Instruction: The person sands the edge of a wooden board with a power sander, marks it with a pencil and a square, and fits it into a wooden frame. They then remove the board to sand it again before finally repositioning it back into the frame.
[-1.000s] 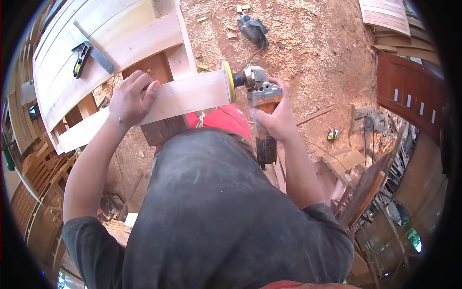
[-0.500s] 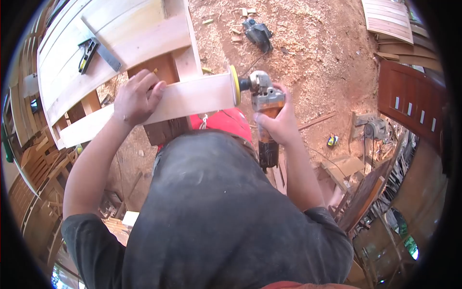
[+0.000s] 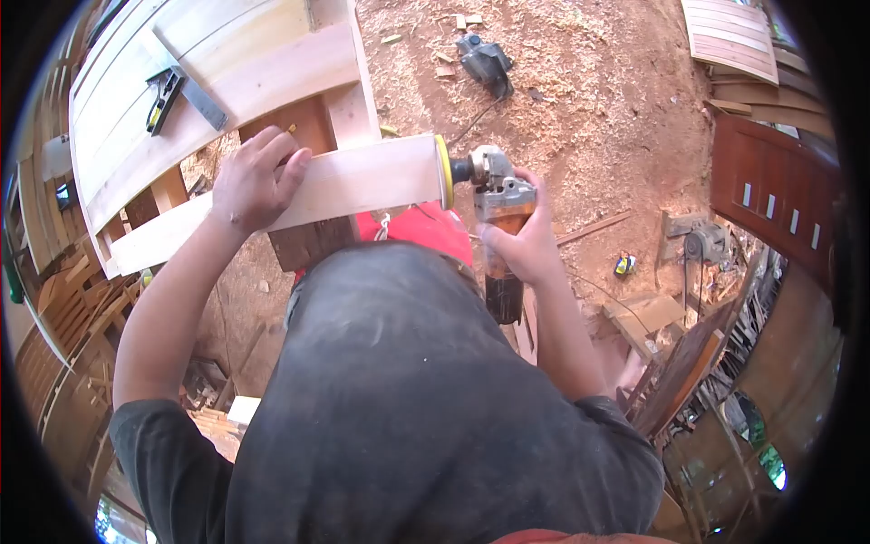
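Observation:
My left hand point(image 3: 258, 179) is wrapped over a long pale wooden board point(image 3: 372, 181), its thumb lying along the top. A dark wood block point(image 3: 313, 243) shows beneath the board. My right hand point(image 3: 523, 234) grips an angle grinder point(image 3: 506, 204) with an orange and dark body, held with its head away from me. The grinder's yellow-backed sanding disc point(image 3: 444, 172) stands against the right end of the board. Fingers of my right hand are partly hidden behind the tool.
A pale wooden panel point(image 3: 281, 72) lies at upper left, with a combination square point(image 3: 186, 89) on it. A power planer point(image 3: 485, 65) rests on the shaving-covered ground point(image 3: 580, 118). At right are a reddish-brown panel point(image 3: 770, 186) and a motor point(image 3: 707, 243).
The grinder and its disc have shifted slightly toward my body along the end of the board. My left hand and the board stay almost in place.

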`<state>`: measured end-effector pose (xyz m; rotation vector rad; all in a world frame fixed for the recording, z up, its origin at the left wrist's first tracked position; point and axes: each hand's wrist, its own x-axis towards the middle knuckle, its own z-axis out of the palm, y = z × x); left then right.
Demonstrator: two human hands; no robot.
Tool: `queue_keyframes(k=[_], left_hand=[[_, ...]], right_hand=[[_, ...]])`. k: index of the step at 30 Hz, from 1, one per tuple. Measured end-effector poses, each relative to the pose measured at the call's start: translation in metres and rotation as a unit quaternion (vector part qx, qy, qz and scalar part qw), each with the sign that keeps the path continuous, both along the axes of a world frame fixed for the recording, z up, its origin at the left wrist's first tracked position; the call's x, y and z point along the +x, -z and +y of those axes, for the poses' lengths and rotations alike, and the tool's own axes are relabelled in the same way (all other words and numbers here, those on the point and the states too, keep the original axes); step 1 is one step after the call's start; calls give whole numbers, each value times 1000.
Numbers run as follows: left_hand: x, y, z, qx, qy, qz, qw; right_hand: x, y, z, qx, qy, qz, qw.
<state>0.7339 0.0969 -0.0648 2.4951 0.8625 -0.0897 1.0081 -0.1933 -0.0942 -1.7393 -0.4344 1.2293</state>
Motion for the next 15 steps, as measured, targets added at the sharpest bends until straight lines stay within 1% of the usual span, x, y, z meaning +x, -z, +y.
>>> queue_keyframes(k=[3,4,8,11,15], left_hand=[[2,-1,-2,6,-2,7,1000],[3,0,-2,2,0,8,1000],[-1,2,1,7,1,11,1000],[-1,3,-2,-1,-2,11,1000],[0,0,0,-1,-2,5,1000]], right_hand=[[1,-5,4,13,7,18,1000],[1,-1,1,0,5,22,1000],[-2,-2,1,10,0,-2,1000],[-1,-2,1,1,9,31,999],[-5,-1,1,4,8,12,1000]])
